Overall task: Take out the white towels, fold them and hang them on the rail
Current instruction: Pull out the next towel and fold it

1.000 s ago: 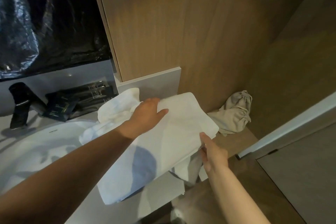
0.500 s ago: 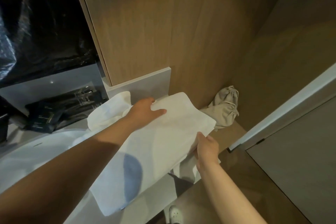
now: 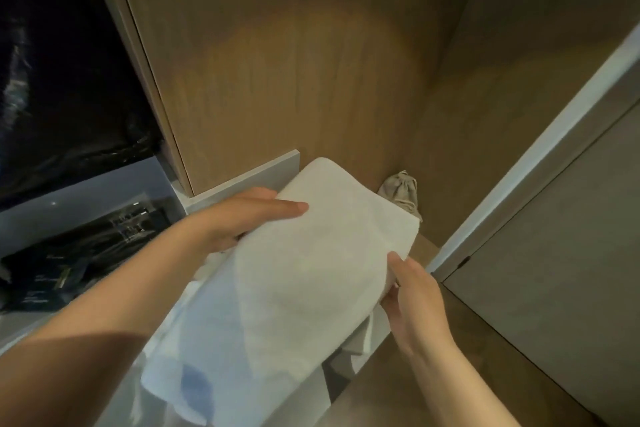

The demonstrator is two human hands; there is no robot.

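So the white towel (image 3: 304, 288) was up off the counter (image 3: 17, 326), held in the air between both hands over its right end. It looked like a folded, fairly thick pad. Its long axis ran diagonally, from the far end up near the wooden wall (image 3: 294, 62) down toward the person's left side. That diagonal is what I'd say the next move hangs on. The left hand (image 3: 242, 222) was on the far left edge, one digit laid flat across the top and the rest tucked out of sight behind the cloth, so a pinch-type grip on the towel. The right hand (image 3: 412, 291) had the right long edge about halfway along, thumb on top and fingers curled underneath, grip closed on the fabric. Both hands sat on the far half, which left the near end sagging a bit with nothing under it. More white cloth hung below by the right hand, and I couldn't tell if it was the same towel or another one. A beige cloth bag (image 3: 401, 194) sat just behind the far corner, not touching as far as I could see. The rail wasn't anywhere in the shot. My guess: the towel needs turning so that long axis crosses the rail, and the right hand looked better placed to lead that.
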